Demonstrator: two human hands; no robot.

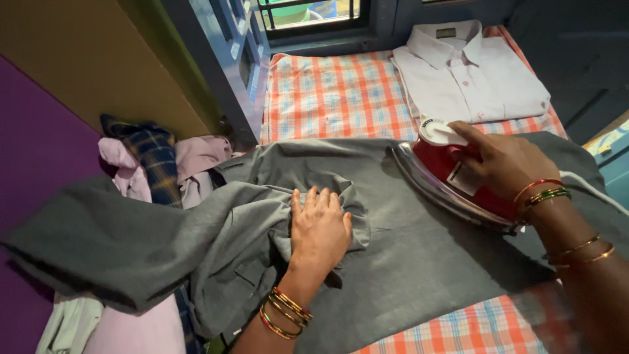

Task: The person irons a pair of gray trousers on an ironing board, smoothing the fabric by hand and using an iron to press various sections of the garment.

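two hands (319, 229), one iron (452, 176), one grey garment (406, 249).

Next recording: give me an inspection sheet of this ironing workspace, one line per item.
Surface: orange checked cloth covers the table.
Job's things: grey garment spread flat, bunched at its left; red iron tilted on it.
Clutter: folded white shirt at the far end; pile of clothes at the left, a dark plaid piece on top.
Grippers: left hand presses flat on the bunched grey fabric; right hand grips the iron's handle.
Cables: nothing seen.
Surroundings: barred window beyond the table; purple wall at left.
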